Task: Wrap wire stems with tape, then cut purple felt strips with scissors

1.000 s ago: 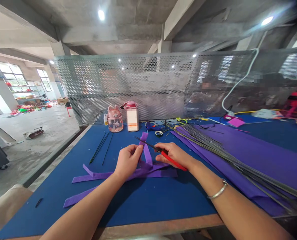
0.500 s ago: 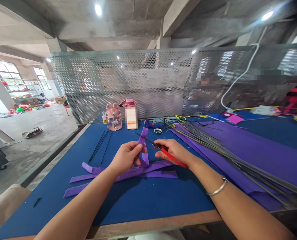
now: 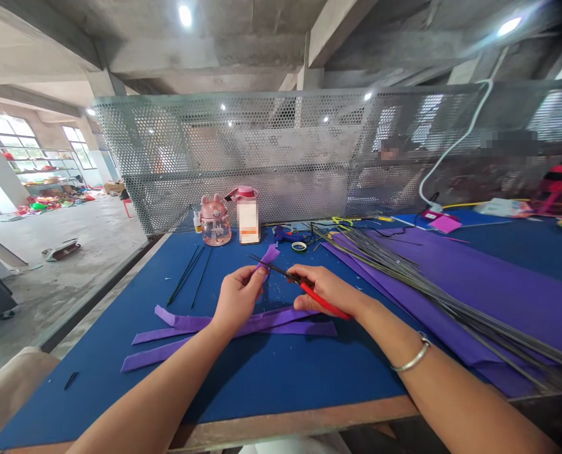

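Note:
Pinched in my left hand (image 3: 243,291) is a short purple strip (image 3: 272,253), its end sticking up past my thumb. My right hand (image 3: 321,289) grips red-handled scissors (image 3: 319,299), whose dark blades lie across the strip just above my left fingertips. Beneath my hands, several longer purple strips (image 3: 304,328) lie crosswise on the blue table (image 3: 281,391), partly hidden by my left forearm. Thin dark green sticks (image 3: 185,277) rest left of my left hand.
At the back stand a pink bottle (image 3: 215,221), a phone (image 3: 249,222) against a pink-lidded container, and a tape roll (image 3: 298,246). Long grey stems (image 3: 432,287) lie on purple sheets (image 3: 498,271) at right. A perforated metal screen (image 3: 262,151) closes off the back.
The held strip's hanging length no longer shows below my hand, and its upper end tilts further right. My left hand has turned slightly; the scissors have shifted a little left.

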`<state>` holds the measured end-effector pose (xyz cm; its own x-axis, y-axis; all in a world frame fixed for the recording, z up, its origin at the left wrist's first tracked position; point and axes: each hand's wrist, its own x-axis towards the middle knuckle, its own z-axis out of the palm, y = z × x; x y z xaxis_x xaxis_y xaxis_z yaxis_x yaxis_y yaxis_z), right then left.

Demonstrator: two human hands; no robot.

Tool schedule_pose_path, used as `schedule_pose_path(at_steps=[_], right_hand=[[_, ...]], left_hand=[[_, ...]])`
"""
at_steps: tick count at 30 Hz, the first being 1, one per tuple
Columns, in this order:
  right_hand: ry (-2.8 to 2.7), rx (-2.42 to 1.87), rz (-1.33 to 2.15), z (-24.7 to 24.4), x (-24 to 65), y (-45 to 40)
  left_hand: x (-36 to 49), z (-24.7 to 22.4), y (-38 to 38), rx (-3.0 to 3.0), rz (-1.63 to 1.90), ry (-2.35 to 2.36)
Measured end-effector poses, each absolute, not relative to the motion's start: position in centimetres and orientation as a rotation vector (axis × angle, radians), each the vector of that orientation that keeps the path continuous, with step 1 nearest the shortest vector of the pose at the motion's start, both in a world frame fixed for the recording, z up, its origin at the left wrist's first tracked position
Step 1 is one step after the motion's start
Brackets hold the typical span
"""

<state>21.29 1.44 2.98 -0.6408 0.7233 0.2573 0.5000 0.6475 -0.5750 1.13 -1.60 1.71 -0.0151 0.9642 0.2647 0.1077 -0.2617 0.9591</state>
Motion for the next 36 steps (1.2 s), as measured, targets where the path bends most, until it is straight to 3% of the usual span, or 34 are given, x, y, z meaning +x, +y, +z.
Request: schedule_pose_path(at_steps=[6,22,36], right_hand=[[-2.441,-0.858,0.489,2.8,21.0,1.4],[-2.327,-0.772,0.885,2.3,20.8,1.3],[-2.324,-0.795,0.668,1.9,20.8,1.7]], left_hand=[[1.4,1.3,-1.7,1.514,1.441,1.150],[1.4,1.4,-2.1,1.562,1.424,1.123],[1.4,1.5,-2.2,1.550,1.445,1.130]])
